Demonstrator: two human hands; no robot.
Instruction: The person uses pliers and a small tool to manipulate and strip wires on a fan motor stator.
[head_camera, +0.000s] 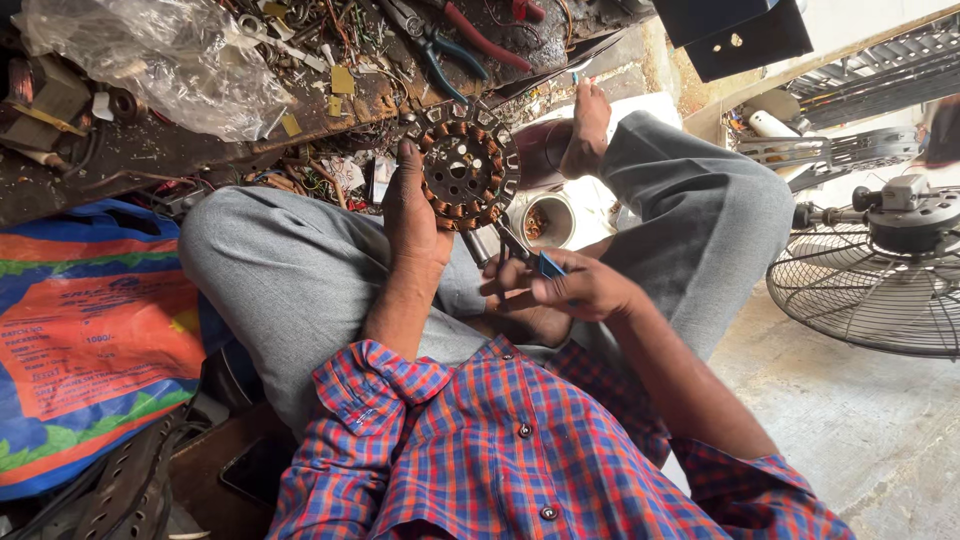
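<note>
Messy floor all around; left hand (412, 225) holds a round motor part (463, 175), right hand (575, 290) grips blue-handled pliers (520, 250).

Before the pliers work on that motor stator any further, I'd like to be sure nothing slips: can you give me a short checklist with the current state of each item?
1. Left hand grips the round stator at its rim: ok.
2. Right hand is closed around the blue-handled pliers: ok.
3. Plier tips reach the stator's lower edge: ok, but what they bite is cannot tell.
4. Stator rests on firm support: not ok, held in the air above the lap.
5. Small bowl sits below the work: ok.
</note>
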